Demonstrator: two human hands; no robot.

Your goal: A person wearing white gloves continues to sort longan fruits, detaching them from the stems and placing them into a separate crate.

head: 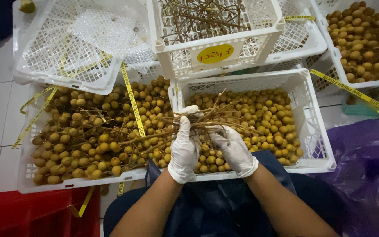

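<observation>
the left hand point(184, 149) in a white glove grips a bunch of bare twigs point(207, 119) above the near-left corner of the white crate point(319, 145) of loose fruit point(264, 123). the right hand point(233, 149) closes around the same twigs, just beside it.

I log: hands, left hand point(184, 151) and right hand point(233, 149), in white gloves; yellow-brown fruits point(259, 116); white lattice-patterned crates point(312, 131); brown twigs point(207, 118); yellow tape point(132, 101); purple bag point(369, 166); red bin point(36, 215).
</observation>
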